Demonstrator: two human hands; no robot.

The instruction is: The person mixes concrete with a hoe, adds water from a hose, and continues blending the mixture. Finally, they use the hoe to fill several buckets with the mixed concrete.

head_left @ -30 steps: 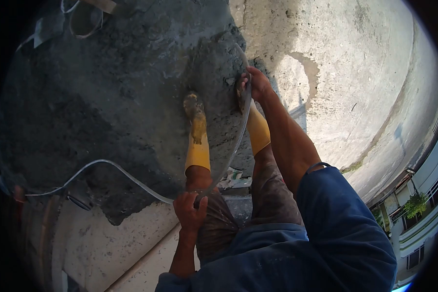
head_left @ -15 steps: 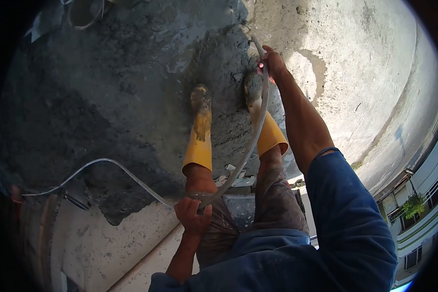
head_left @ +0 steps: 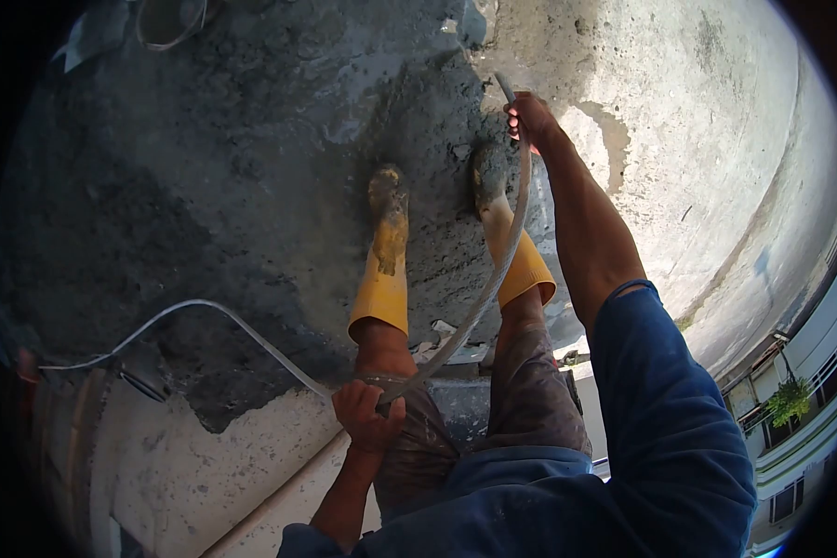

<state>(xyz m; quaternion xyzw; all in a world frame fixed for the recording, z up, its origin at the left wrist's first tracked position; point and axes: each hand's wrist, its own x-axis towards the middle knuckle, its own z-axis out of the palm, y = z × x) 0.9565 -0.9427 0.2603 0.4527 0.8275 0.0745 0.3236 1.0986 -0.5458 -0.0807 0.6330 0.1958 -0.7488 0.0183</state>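
A pale, flexible hose (head_left: pixel 485 298) bows between my two hands across the front of my legs. My right hand (head_left: pixel 530 119) is closed around it close to its free end, which pokes out beyond the fingers above my right boot. Lower down, in front of my left thigh, my left hand (head_left: pixel 369 415) grips the same hose. From there it runs off to the left in a wave over the ground. My muddy yellow rubber boots (head_left: pixel 378 293) stand on wet, dark grey concrete or mortar (head_left: pixel 279 177).
Dry, sunlit concrete (head_left: pixel 688 139) curves away on the right. A loop of hose or wire (head_left: pixel 172 42) lies at the upper left. Broken bits of rubble (head_left: pixel 444 327) sit between my legs. Low on the right are a building (head_left: pixel 804 446) and a green plant (head_left: pixel 789 402).
My right hand has shifted slightly right and down, with the hose end following it. My left hand keeps its place and grip.
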